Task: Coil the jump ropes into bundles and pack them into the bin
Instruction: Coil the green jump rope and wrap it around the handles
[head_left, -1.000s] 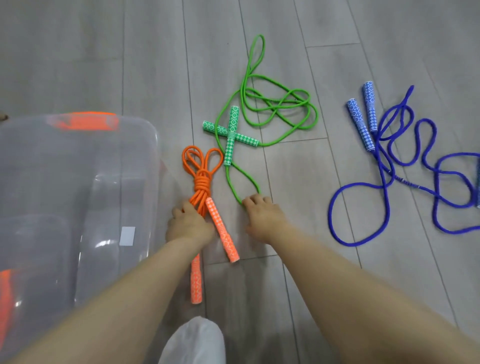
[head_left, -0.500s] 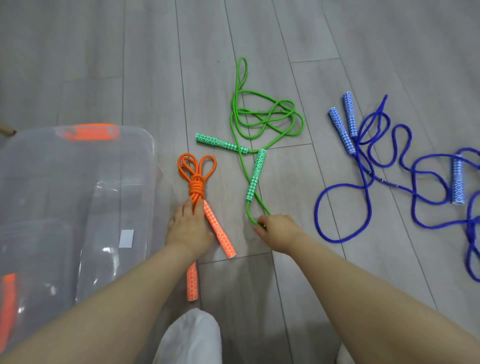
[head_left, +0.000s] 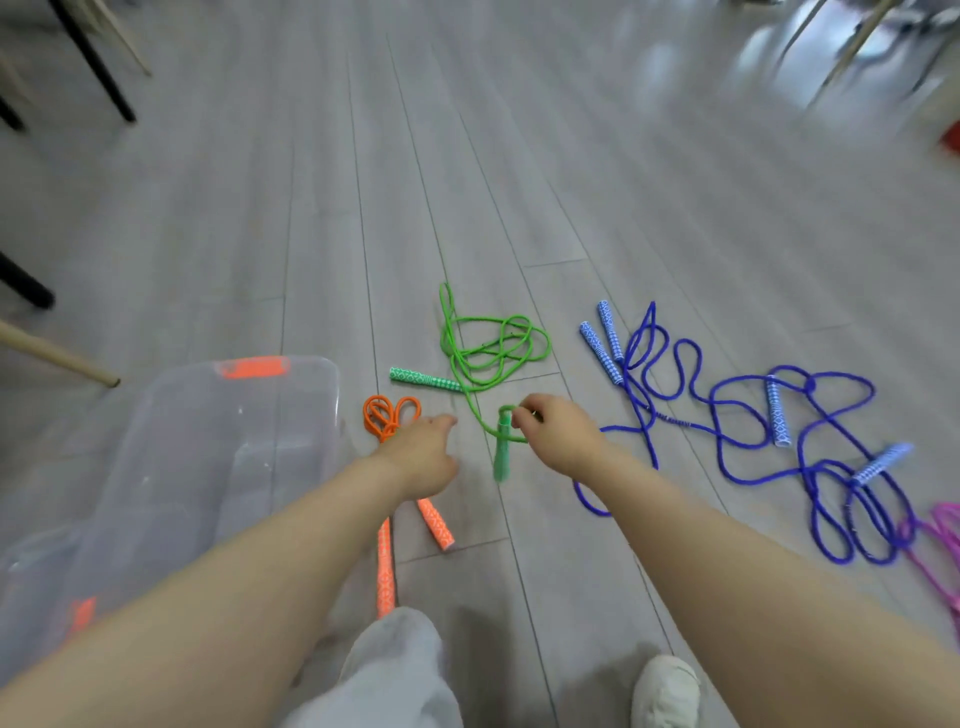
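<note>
Head view: blue ropes (head_left: 748, 415) near green rope (head_left: 488, 353), chair legs (head_left: 93, 57) beyond.

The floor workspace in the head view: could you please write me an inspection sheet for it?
Surface: grey plank floor.
Job's things: clear bin with orange latches at left; orange rope already bundled beside it; green rope loose, one handle flat, the other hanging; blue ropes sprawled at right; pink rope at the right edge.
Clutter: nothing seen.
Hands: right hand pinches the green rope near its hanging handle; left hand above the orange rope, holding nothing.
Cables: nothing seen.
Surroundings: furniture legs at the top corners, blurred; the person's knee and shoe below.
</note>
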